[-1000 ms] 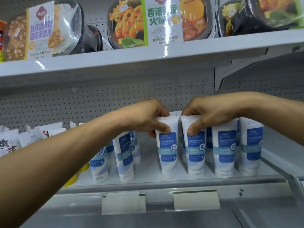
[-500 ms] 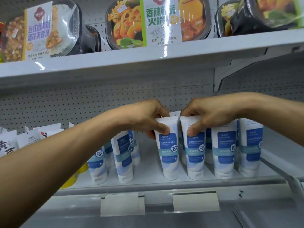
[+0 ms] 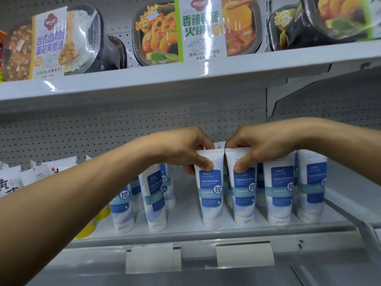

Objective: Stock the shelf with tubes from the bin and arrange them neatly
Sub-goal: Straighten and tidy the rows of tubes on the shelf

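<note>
A grey pegboard wall (image 3: 82,137) backs two white shelves. The upper shelf (image 3: 185,79) carries wrapped meal trays (image 3: 156,38); the outermost are cut off by the frame edges. The lower shelf (image 3: 185,220) holds white-and-blue tubes standing cap-down in rows running front to back. The rear tubes (image 3: 167,188) are largely hidden behind the front ones and both hands, so their number cannot be told. The left forearm covers most of a yellow container (image 3: 86,231) at the shelf's left. White packets (image 3: 12,178) at far left are cut off, their print only partly legible. Two blank label strips (image 3: 153,258) sit on the front rail.

The left hand (image 3: 185,145) reaches in from lower left, knuckles up. Its thumb lies on the front face and its fingers curl over the crimped top of the centre-left tube (image 3: 211,195), pinching it. The right hand (image 3: 257,145) enters from the right in mirrored pose and pinches the centre-right tube (image 3: 245,195) the same way. Both held tubes stand upright on their caps at the front of the lower shelf, just beside each other with a narrow gap. Two further front tubes (image 3: 280,193) stand to their right.
</note>
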Demonstrator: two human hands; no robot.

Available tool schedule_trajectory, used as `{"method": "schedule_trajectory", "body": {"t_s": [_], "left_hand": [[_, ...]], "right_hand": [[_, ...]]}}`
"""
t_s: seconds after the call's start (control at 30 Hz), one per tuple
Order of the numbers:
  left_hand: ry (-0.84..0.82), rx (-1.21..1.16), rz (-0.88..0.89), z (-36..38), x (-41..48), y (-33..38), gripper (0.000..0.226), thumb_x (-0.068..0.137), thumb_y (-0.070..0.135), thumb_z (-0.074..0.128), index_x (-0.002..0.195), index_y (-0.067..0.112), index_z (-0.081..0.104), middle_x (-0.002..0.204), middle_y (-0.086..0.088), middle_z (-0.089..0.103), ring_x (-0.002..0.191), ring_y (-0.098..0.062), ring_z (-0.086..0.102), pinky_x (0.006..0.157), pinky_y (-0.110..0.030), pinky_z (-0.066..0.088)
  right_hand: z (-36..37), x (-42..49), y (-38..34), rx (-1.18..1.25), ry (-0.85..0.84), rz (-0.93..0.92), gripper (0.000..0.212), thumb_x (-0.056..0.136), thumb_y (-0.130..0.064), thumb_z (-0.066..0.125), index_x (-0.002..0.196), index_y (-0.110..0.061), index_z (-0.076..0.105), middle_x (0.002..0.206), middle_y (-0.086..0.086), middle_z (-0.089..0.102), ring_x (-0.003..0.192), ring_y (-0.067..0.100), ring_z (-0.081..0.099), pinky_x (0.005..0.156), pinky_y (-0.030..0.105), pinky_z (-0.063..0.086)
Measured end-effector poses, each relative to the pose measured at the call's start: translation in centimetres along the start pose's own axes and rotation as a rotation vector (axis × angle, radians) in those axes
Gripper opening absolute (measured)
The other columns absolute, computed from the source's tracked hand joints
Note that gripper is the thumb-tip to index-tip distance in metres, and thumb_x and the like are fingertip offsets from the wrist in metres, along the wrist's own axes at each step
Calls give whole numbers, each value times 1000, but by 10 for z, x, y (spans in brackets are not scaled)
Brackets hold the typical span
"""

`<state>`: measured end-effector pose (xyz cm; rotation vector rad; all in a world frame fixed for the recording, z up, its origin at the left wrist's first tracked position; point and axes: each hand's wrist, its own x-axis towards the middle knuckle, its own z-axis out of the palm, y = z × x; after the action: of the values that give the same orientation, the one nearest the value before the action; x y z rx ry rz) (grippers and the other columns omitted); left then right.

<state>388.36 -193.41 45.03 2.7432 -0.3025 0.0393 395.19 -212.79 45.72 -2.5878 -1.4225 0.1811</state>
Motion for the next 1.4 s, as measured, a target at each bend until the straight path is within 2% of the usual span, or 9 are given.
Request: {"method": "schedule_trajectory", "body": {"t_s": [0.37,0.53,0.6,0.73,0.9,1.1,1.2,1.27,1.4], "left_hand": [[27,58,-52,-2,-6,9,29,85,37,69,110,21,68,100,5,74,83,-12,71,71,-30,61],[332,183,10,-41,-22,-3,19,93,37,59,109,33,68,101,16,70,90,3,63,72,-17,49],[354,202,-19,-57,-27,-22,15,93,29,61,105,37,67,103,18,68,93,6,61,81,-18,47],[93,201,-172,-70,-28,-53,37,89,4,65,120,25,64,119,8,65,112,-6,60,88,-12,46],[-80,278,-212,-66,-15,-68,37,89,12,66,119,34,66,128,18,61,120,1,52,107,-26,36],[-35,231,-140,-64,-1,-83,21,87,22,70,106,30,73,104,18,73,97,4,66,92,-21,49],[-26,181,-105,-60,5,-83,14,85,20,72,97,27,75,97,14,75,90,-2,69,89,-27,55],[-5,129,-94,-56,8,-81,12,85,19,72,96,22,74,95,9,75,88,-7,70,85,-31,58],[26,109,-76,-51,13,-77,20,86,20,72,105,14,73,101,1,75,88,-9,71,72,-23,57]], "right_hand": [[-6,1,-3,-17,11,12,13,86,-40,67,97,-32,66,93,-15,73,82,3,70,80,31,59],[-22,9,-5,42,247,-87,20,85,-46,62,94,-29,69,88,-12,73,80,2,69,79,27,54],[-24,16,-7,46,318,-128,16,87,-41,62,92,-27,69,85,-10,73,76,-1,67,72,20,53],[-25,40,-16,-35,314,-130,15,90,-36,63,102,-30,69,95,-16,70,87,-3,64,72,9,48],[-23,68,-31,-119,146,-75,30,92,-33,62,120,-22,66,116,-13,66,105,4,62,97,23,47],[-19,86,-33,-166,21,-38,22,88,-29,67,107,-19,73,101,-11,74,93,3,68,92,28,54],[-15,90,-28,-160,0,-26,19,87,-29,69,102,-18,75,97,-8,75,90,6,70,91,33,56],[-14,90,-26,-123,10,-32,17,87,-27,69,100,-17,75,95,-7,76,88,6,70,90,33,56],[-13,88,-25,-66,8,-36,16,88,-25,68,100,-17,75,94,-7,76,85,7,71,83,29,58]]}}
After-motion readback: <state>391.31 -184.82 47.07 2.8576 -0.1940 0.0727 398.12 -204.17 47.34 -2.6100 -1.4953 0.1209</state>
